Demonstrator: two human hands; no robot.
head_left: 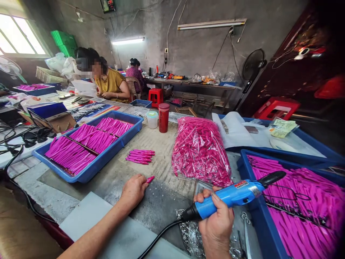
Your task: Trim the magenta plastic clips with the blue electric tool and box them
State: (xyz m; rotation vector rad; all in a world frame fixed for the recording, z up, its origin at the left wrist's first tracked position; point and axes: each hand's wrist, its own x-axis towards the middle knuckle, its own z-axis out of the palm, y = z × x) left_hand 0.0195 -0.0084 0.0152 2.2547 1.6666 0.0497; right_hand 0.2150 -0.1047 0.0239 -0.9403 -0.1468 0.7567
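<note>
My right hand (217, 219) is closed around a blue electric screwdriver (229, 198), held nearly level with its dark nose to the right and a black cord running from its left end. My left hand (134, 190) rests on the table, its fingers pinching a small glossy pink slender piece (150, 179), partly hidden by the fingers. Beyond it several similar pink pieces (140, 157) lie side by side. Tiny metal rings (163, 189) are scattered on the dark mat between my hands.
A blue tray (81, 177) of pink strips stands left, another blue tray (246, 201) right. A plastic bag (201, 149) bulges with pink pieces. Behind are a red canister (163, 118) and a white tub (152, 120). Scissors (246, 233) lie near my right wrist. A co-worker (114, 82) sits across.
</note>
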